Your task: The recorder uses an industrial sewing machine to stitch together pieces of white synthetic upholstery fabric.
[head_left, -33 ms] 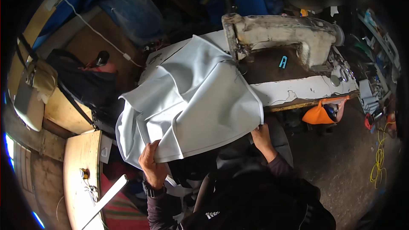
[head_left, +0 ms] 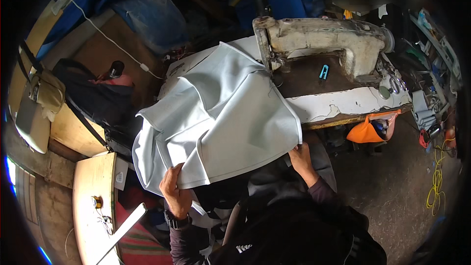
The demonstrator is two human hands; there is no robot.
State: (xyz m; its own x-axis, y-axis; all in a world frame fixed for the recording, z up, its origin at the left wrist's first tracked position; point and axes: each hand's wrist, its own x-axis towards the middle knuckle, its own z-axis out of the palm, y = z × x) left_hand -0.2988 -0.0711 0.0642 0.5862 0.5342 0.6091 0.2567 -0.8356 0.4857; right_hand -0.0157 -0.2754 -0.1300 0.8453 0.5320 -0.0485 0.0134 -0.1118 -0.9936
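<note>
A large pale grey fabric sheet (head_left: 221, 118) drapes from the sewing machine (head_left: 324, 44) table toward the person's lap. The left hand (head_left: 174, 194) pinches its lower edge, fingers curled over the cloth; the right hand (head_left: 300, 159) grips the right corner, fingers closed beneath it.

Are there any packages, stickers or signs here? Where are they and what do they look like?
Small white label: on the pale wooden board at the left, squarish with dark print.
Orange pouch: hangs under the sewing table's right edge, rounded and open-topped.
No signs or screens.
</note>
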